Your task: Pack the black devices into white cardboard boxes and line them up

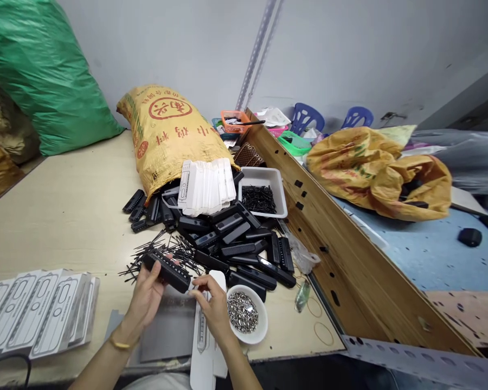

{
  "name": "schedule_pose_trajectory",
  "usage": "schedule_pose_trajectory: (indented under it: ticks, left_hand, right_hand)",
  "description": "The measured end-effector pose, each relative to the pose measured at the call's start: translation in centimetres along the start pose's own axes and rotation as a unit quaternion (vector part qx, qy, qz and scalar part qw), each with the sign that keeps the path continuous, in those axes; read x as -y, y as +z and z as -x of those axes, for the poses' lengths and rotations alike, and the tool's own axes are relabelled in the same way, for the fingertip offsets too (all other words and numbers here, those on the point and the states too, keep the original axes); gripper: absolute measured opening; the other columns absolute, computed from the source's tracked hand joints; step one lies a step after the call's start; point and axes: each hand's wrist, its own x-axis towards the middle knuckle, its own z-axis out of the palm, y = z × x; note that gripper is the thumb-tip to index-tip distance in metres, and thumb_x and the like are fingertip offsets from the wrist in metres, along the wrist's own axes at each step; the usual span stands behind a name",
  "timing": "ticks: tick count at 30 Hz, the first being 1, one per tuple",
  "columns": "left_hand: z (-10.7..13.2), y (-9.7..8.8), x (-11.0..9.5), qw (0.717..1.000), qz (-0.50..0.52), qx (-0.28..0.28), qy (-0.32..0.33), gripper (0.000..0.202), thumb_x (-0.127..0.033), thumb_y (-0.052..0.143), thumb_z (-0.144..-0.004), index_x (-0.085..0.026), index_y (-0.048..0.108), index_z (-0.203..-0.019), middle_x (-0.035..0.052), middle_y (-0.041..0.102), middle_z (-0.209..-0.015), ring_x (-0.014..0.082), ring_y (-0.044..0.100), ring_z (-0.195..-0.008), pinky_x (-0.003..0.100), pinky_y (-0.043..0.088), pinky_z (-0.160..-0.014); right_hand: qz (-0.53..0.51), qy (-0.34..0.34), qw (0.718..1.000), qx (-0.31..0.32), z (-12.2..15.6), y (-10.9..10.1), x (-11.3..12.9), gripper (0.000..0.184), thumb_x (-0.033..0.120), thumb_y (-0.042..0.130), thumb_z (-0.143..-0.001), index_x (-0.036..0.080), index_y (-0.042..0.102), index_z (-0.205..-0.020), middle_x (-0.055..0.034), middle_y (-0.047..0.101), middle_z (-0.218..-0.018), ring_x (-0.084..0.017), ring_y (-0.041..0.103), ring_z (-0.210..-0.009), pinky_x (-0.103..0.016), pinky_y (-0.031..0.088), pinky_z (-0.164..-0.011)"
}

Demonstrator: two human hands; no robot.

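My left hand (146, 297) is closed around a long black plastic casing (168, 272) with a row of small slots along its top, held tilted. At the casing's near right end, my right hand (211, 300) pinches with thumb and forefinger; a small pale bit shows there, too small to name. Just right of that hand stands a white bowl (262, 325) of small shiny metal pieces. Thin black sticks (140, 255) lie scattered behind the casing. An unfolded white printed card box (199, 357) lies under my right wrist.
Many black casings (236, 249) are heaped before a yellow sack (179, 135), with folded white cartons (209, 189) on top. A white tray (282, 197) holds black sticks. Printed boxes (52, 314) stand at left. A wooden board (350, 276) edges the table at right.
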Motion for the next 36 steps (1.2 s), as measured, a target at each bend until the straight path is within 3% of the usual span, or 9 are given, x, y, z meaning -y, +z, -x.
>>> schedule_pose_trajectory:
  ticks: [4, 10, 13, 17, 21, 27, 30, 33, 36]
  left_hand:
    - [1.3, -1.4, 0.6, 0.969, -0.213, 0.105, 0.065, 0.035, -0.031, 0.076, -0.063, -0.022, 0.061, -0.093, 0.0064, 0.068, -0.097, 0.0254, 0.061, -0.098, 0.039, 0.046, -0.09]
    - [-2.4, -1.5, 3.0, 0.949, -0.311, -0.006, 0.056, 0.046, -0.046, 0.06, -0.075, -0.017, 0.05, -0.11, 0.0116, 0.065, -0.106, 0.0241, 0.061, -0.099, 0.038, 0.048, -0.084]
    - [-5.3, -1.2, 3.2, 0.941, -0.33, -0.04, 0.067, 0.05, -0.052, 0.056, -0.075, -0.016, 0.049, -0.11, 0.0123, 0.066, -0.104, 0.0227, 0.063, -0.095, 0.037, 0.048, -0.084]
    - [-8.1, -1.0, 3.4, 0.924, -0.371, -0.052, 0.08, 0.052, -0.054, 0.054, -0.076, -0.016, 0.048, -0.113, 0.0124, 0.064, -0.104, 0.0235, 0.061, -0.097, 0.04, 0.046, -0.088]
    - [-8.0, -0.5, 2.7, 0.898, -0.424, -0.051, 0.106, 0.066, -0.047, 0.065, -0.07, -0.017, 0.042, -0.125, 0.015, 0.051, -0.126, 0.0283, 0.044, -0.121, 0.047, 0.03, -0.104]
    - [-1.5, 0.2, 2.6, 0.828, -0.541, 0.134, 0.056, 0.057, -0.04, 0.061, -0.076, -0.03, 0.043, -0.129, 0.0092, 0.049, -0.126, 0.0262, 0.05, -0.113, 0.045, 0.039, -0.097]
    - [0.9, 0.9, 3.5, 0.872, -0.467, 0.147, 0.002, 0.06, -0.038, 0.061, -0.075, -0.028, 0.04, -0.131, 0.0097, 0.046, -0.13, 0.0251, 0.046, -0.118, 0.042, 0.036, -0.1]
    - [2.0, 2.3, 4.2, 0.94, -0.252, 0.173, -0.155, 0.061, -0.042, 0.06, -0.076, -0.021, 0.041, -0.13, 0.0127, 0.05, -0.126, 0.0248, 0.05, -0.114, 0.041, 0.038, -0.098]
    - [2.8, 3.8, 4.4, 0.927, -0.033, 0.238, -0.286, 0.061, -0.051, 0.064, -0.071, -0.013, 0.054, -0.118, 0.0134, 0.062, -0.102, 0.0206, 0.061, -0.085, 0.036, 0.046, -0.083]
  right_hand:
    - [0.055, 0.039, 0.996, -0.061, 0.2, -3.2, -0.7, 0.014, 0.029, 0.056, -0.081, 0.021, 0.054, -0.093, -0.0027, 0.062, -0.083, -0.018, 0.057, -0.076, -0.03, 0.044, -0.07]
    - [0.314, -0.008, 0.949, 0.026, 0.1, -8.4, -0.7, 0.013, 0.025, 0.046, -0.087, 0.021, 0.055, -0.078, -0.0044, 0.061, -0.082, -0.022, 0.053, -0.081, -0.035, 0.04, -0.074]
    - [0.408, 0.012, 0.906, 0.115, 0.0, -8.3, -0.6, 0.005, 0.018, 0.056, -0.08, 0.02, 0.057, -0.084, -0.0051, 0.062, -0.088, -0.025, 0.052, -0.087, -0.036, 0.039, -0.075]
    - [0.469, 0.012, 0.86, 0.198, -1.4, -6.3, -0.6, 0.038, 0.014, 0.071, -0.065, 0.019, 0.056, -0.1, -0.0074, 0.058, -0.102, -0.027, 0.05, -0.096, -0.037, 0.037, -0.08]
    - [0.49, 0.023, 0.838, 0.239, -3.6, -5.2, -0.9, 0.045, 0.02, 0.08, -0.054, 0.018, 0.056, -0.092, -0.0092, 0.055, -0.101, -0.029, 0.048, -0.096, -0.038, 0.035, -0.08]
    - [0.426, 0.022, 0.854, 0.297, -6.4, -6.2, -1.1, 0.032, 0.016, 0.076, -0.057, 0.018, 0.055, -0.08, -0.0008, 0.059, -0.083, -0.02, 0.053, -0.082, -0.029, 0.034, -0.073]
    - [0.405, 0.011, 0.868, 0.286, -7.1, -6.9, 0.1, 0.011, 0.014, 0.063, -0.071, 0.019, 0.053, -0.074, 0.0002, 0.059, -0.08, -0.018, 0.052, -0.082, -0.03, 0.032, -0.076]
    - [0.31, -0.027, 0.923, 0.228, -7.2, -7.6, 1.7, 0.007, 0.021, 0.054, -0.08, 0.02, 0.052, -0.073, -0.0011, 0.059, -0.082, -0.019, 0.051, -0.086, -0.034, 0.032, -0.081]
    - [0.091, -0.036, 0.972, 0.215, -6.8, -8.1, 2.4, 0.021, 0.038, 0.055, -0.08, 0.021, 0.05, -0.068, -0.002, 0.058, -0.077, -0.019, 0.052, -0.079, -0.034, 0.037, -0.078]
